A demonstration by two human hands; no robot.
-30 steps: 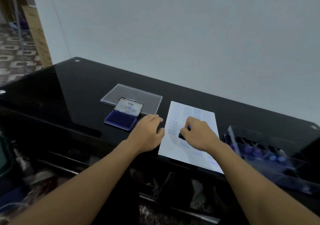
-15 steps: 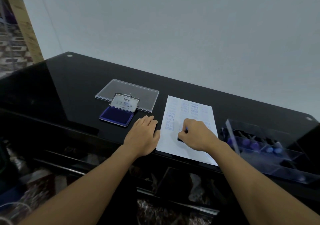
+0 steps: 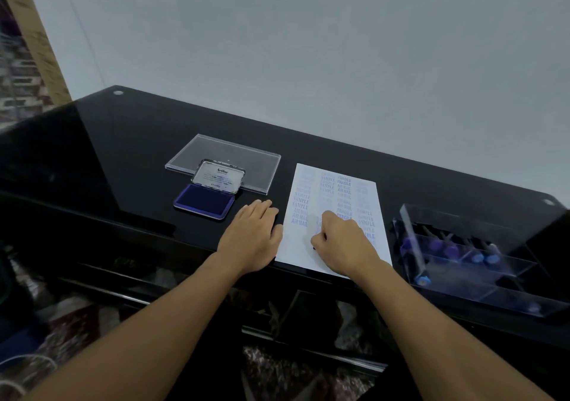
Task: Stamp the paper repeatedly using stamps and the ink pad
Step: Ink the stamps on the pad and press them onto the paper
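Observation:
A white paper lies on the black glass table, covered with several blue stamp prints reading SAMPLE, FRAGILE and AIR MAIL. My right hand rests on the paper's lower middle, fingers curled round a small dark stamp that is almost wholly hidden under the fist. My left hand lies flat on the table, its thumb side at the paper's left edge. The open ink pad, blue with its lid raised, sits left of my left hand.
A clear plastic lid lies behind the ink pad. A clear compartment box with several blue and purple stamp handles stands at the right, close to the paper. The table's front edge runs just under my wrists. A white wall rises behind.
My left hand's fingers have flattened onto the table beside the paper. The blue bit of the stamp seen above my right fist has vanished under it. The camera view has shifted slightly.

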